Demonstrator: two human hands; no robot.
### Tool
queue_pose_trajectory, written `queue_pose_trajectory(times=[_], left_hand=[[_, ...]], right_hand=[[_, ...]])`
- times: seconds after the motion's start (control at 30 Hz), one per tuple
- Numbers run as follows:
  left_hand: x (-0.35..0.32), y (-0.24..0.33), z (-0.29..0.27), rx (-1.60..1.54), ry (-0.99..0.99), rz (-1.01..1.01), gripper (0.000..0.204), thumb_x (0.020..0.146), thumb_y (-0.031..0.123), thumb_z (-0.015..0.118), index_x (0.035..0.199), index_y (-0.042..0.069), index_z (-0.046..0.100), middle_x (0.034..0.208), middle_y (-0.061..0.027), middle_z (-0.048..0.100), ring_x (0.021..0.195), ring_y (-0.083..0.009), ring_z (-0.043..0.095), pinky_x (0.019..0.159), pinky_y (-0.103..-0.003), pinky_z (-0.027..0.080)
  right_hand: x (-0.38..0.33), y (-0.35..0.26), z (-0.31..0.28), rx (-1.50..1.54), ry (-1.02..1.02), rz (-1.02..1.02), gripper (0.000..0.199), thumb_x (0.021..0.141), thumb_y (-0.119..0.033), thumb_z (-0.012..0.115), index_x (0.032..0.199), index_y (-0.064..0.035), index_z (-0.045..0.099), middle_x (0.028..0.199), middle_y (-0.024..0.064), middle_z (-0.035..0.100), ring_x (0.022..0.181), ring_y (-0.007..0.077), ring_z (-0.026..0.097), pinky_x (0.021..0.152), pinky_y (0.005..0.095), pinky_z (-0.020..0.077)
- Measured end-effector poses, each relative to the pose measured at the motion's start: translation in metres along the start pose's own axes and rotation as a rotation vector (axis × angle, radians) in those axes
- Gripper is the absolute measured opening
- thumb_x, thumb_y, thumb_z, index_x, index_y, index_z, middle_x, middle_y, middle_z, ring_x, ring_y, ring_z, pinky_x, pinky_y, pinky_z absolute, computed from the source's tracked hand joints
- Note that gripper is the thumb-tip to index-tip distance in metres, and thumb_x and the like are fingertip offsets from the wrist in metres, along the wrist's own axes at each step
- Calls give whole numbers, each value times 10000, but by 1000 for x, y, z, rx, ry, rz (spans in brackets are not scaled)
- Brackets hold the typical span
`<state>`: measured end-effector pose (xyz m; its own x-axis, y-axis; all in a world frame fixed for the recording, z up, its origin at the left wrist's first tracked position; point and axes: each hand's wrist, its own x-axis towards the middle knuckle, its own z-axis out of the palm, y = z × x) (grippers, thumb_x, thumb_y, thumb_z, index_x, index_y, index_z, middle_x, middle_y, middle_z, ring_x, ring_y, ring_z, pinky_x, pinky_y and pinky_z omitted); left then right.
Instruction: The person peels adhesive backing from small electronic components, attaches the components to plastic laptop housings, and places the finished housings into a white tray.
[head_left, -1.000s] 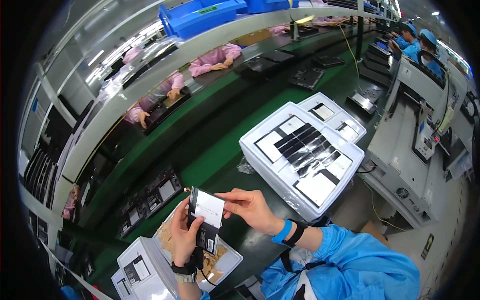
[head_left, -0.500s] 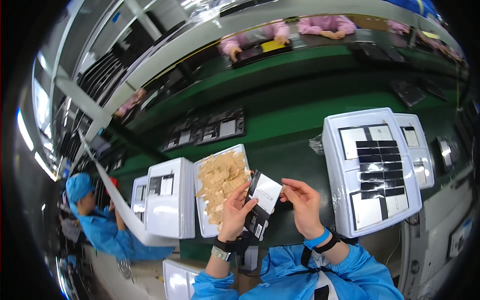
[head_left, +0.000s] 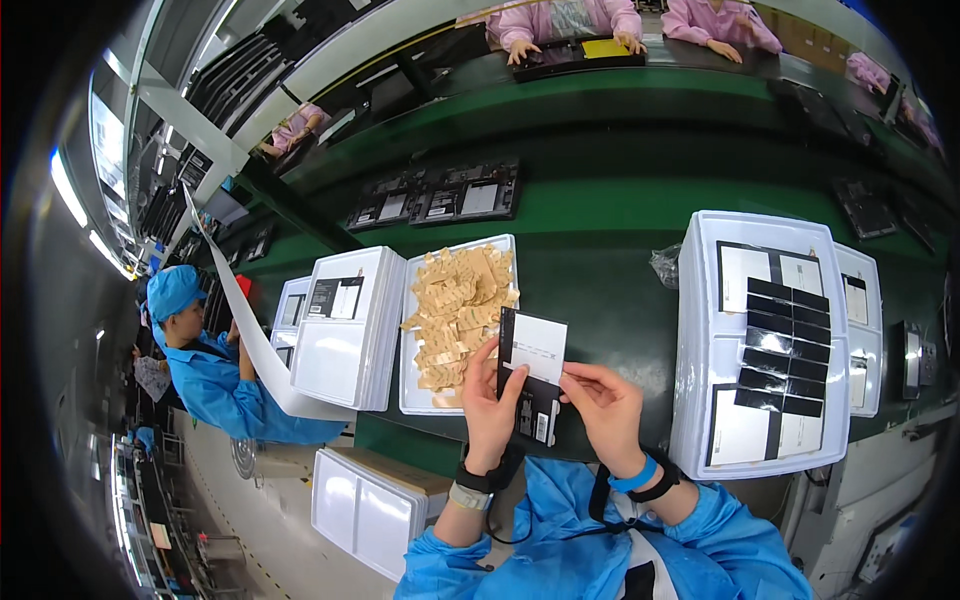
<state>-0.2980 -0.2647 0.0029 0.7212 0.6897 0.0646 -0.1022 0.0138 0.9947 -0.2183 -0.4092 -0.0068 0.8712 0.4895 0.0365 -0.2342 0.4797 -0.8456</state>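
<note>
My left hand (head_left: 488, 412) grips a flat black-and-white battery pack (head_left: 537, 350) by its left side, thumb across the front. The pack is held tilted up over the table, its white half at the top and its black half with a small label below. At the pack's right edge, the thumb and fingers of my right hand (head_left: 612, 408) are pinched together; whatever lies between them is too small to make out. Just beyond my left hand, tan paper-like scraps (head_left: 460, 320) are heaped in a white tray (head_left: 408, 388).
To the right rises a stack of white trays (head_left: 690, 330) with similar packs and black strips (head_left: 785, 345) on top. More white trays (head_left: 335, 360) stand at left. Dark flat devices (head_left: 465, 192) lie farther back on the green bench. A person in blue (head_left: 205, 370) works at far left.
The view has shifted, so the bench sits differently in the picture. The pack is now more upright, and my right fingertips have come in to its right edge.
</note>
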Motion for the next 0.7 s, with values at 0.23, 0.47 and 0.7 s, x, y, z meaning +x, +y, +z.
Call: queue_pose_trajectory(times=[0.23,0.47,0.7], left_hand=[[10,-4,-3,-17,-354,-91,1004,846,107,891,1653,33,298,1463,-172,587,1378,-247,559,1164,-398,451],[36,-2,-39,-359,-10,-36,792,996,90,731,1637,2,274,1483,-216,571,1398,-293,565,1168,-426,460],[26,-7,-41,-255,76,10,821,966,28,754,1632,10,274,1427,-186,591,1352,-274,581,1158,-408,467]], right_hand=[[11,6,7,67,-114,55,209,1018,34,689,1217,89,722,1206,157,751,1020,166,741,865,278,614],[28,20,35,-364,-50,-264,255,961,132,667,1171,40,778,1126,100,683,931,147,700,786,242,587],[2,26,72,-434,-170,-184,204,903,51,789,1104,16,799,1009,96,754,876,154,748,759,274,602]])
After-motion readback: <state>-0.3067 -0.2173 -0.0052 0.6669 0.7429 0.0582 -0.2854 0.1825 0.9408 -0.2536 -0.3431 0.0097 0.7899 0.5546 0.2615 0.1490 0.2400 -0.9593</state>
